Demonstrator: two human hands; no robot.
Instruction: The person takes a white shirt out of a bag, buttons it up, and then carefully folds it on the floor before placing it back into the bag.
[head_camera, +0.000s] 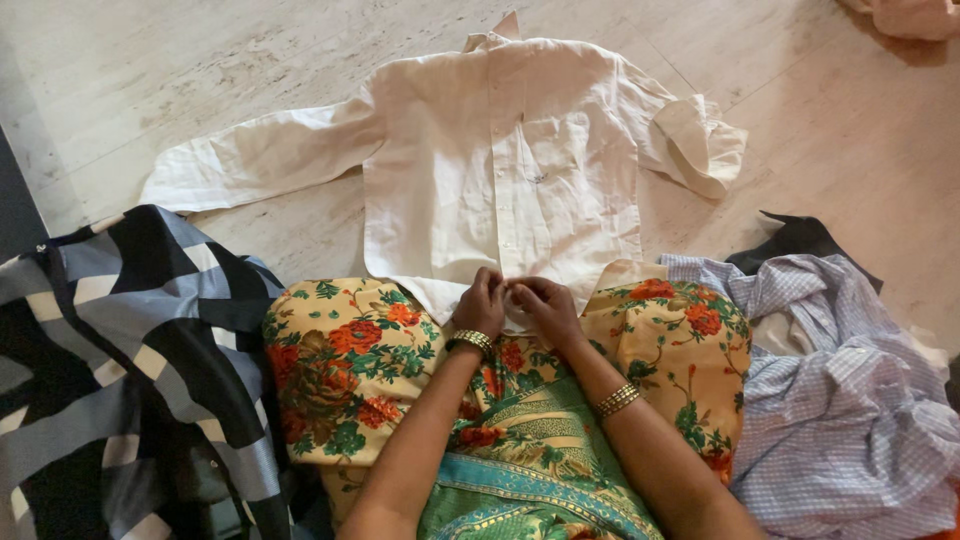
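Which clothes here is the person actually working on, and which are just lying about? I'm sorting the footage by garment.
In hand:
white shirt, spread flat on the floor
left hand and right hand, both at its bottom hem

Lying about:
black and grey checked cloth, left
blue checked shirt, right
dark garment behind it
pink cloth, far corner

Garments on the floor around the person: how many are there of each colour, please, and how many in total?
White shirt, both hands at its bottom hem: 1
Black, grey and white patterned cloth: 1
Blue checked shirt: 1
Dark garment, partly hidden: 1
Pink cloth at the top corner: 1
Total: 5
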